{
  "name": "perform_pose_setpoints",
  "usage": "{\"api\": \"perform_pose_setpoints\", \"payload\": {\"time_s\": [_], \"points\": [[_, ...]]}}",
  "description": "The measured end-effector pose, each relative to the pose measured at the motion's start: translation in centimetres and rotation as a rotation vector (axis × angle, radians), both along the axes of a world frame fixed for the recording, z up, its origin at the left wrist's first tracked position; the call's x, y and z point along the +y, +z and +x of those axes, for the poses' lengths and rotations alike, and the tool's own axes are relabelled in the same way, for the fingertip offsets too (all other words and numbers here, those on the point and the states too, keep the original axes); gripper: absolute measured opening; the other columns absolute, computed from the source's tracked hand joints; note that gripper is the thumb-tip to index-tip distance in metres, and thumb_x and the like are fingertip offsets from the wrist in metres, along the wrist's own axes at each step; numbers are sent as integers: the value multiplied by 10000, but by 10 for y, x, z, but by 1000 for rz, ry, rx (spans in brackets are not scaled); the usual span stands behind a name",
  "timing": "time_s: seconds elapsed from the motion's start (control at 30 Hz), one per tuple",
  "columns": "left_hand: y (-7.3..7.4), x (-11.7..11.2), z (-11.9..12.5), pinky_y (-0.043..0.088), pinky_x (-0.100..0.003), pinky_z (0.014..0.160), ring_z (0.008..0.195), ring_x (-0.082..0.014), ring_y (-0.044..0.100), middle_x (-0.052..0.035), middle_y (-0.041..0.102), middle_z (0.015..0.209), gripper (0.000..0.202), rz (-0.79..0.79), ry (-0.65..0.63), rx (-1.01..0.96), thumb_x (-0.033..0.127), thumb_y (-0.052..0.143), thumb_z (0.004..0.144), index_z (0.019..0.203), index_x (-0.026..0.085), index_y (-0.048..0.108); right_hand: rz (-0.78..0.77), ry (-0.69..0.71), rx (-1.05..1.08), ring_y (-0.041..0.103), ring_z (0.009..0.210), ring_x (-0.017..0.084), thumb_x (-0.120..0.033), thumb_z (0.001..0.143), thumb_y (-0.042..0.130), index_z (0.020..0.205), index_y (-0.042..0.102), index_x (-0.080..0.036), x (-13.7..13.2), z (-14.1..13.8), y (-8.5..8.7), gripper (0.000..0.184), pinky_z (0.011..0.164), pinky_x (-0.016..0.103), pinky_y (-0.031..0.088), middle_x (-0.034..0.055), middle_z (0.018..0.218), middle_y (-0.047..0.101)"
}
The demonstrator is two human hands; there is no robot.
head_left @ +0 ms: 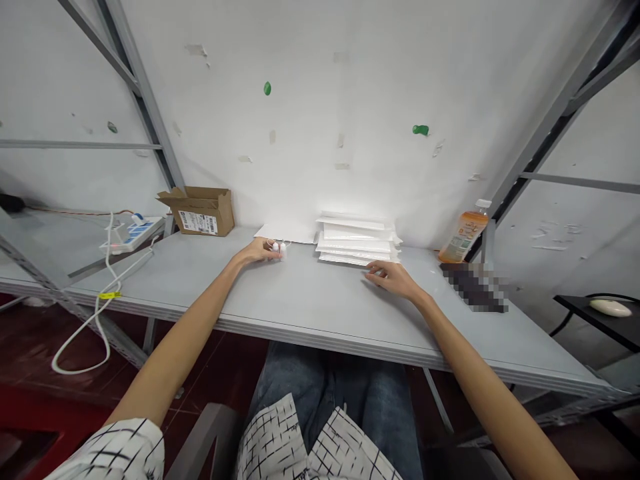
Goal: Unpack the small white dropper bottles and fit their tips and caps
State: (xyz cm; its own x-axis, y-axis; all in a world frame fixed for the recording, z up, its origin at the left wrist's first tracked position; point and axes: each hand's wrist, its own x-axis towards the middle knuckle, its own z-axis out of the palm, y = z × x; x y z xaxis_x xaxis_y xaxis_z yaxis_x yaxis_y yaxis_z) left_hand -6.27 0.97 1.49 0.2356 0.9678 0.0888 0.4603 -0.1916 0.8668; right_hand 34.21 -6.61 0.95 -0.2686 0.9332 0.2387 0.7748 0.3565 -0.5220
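Note:
My left hand (pixel 257 251) rests at the table's far side, its fingertips pinching small white objects (pixel 281 249) with a thin white loop. Just behind them lies a flat white sheet (pixel 283 233). A stack of white padded sheets or envelopes (pixel 356 240) stands to the right of that sheet. My right hand (pixel 395 279) lies palm down on the grey table (pixel 300 300), fingers apart and holding nothing. Its fingertips are close to the front corner of the stack, and I cannot tell whether they touch it.
A cardboard box (pixel 200 211) and a white power strip (pixel 133 235) with a trailing cable sit at the left. An orange-filled plastic bottle (pixel 464 233) leans at the right beside a pixelated dark object (pixel 474 287). Metal shelf uprights flank the table, and a white wall stands behind.

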Motion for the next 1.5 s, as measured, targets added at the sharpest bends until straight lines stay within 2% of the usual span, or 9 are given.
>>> {"api": "perform_pose_setpoints", "payload": {"time_s": [0.23,0.5,0.67,0.83,1.13,1.3,1.5], "points": [[-3,6,-4,303,-229,507,579,-101,474,5,604,656,412,-12,-48,-6,366,887,461,723,147,656,22,14,-19,671,714,185,-384,841,619,1042,687,-217,1,1,0,270,669,304,495,56,981,753],[-4,17,3,277,-248,504,557,-107,471,-25,620,647,358,-21,-170,50,416,877,521,624,145,667,1,19,-1,666,677,171,-380,841,620,1089,657,-228,2,1,-1,294,661,301,502,44,979,753],[-9,13,9,338,-258,547,591,-121,500,-18,601,634,374,19,-208,30,429,865,539,579,152,617,5,21,1,667,675,171,-386,841,627,1090,665,-232,4,2,-3,296,640,293,502,49,986,753],[-13,7,18,319,-251,548,589,-109,473,0,562,616,422,31,-211,-1,435,851,537,537,160,531,-1,19,-14,662,681,169,-388,842,625,1063,671,-219,3,2,-2,282,650,294,493,50,989,750],[-6,0,23,285,-256,537,567,-97,425,20,517,582,439,21,-217,13,429,860,510,512,162,511,14,12,-22,665,702,179,-411,835,627,1063,678,-230,2,2,-2,296,669,306,498,43,984,749],[-5,-2,23,279,-257,540,562,-95,432,16,550,594,389,11,-221,31,391,849,543,516,156,539,3,16,-23,664,703,177,-401,839,623,1062,673,-227,4,2,-2,288,665,303,495,44,998,746],[-6,2,20,344,-264,571,617,-116,501,-10,619,679,294,-2,-253,19,355,855,550,635,152,660,-10,28,24,658,653,168,-405,836,618,1030,676,-224,1,0,-1,271,646,304,500,45,987,742]]}}
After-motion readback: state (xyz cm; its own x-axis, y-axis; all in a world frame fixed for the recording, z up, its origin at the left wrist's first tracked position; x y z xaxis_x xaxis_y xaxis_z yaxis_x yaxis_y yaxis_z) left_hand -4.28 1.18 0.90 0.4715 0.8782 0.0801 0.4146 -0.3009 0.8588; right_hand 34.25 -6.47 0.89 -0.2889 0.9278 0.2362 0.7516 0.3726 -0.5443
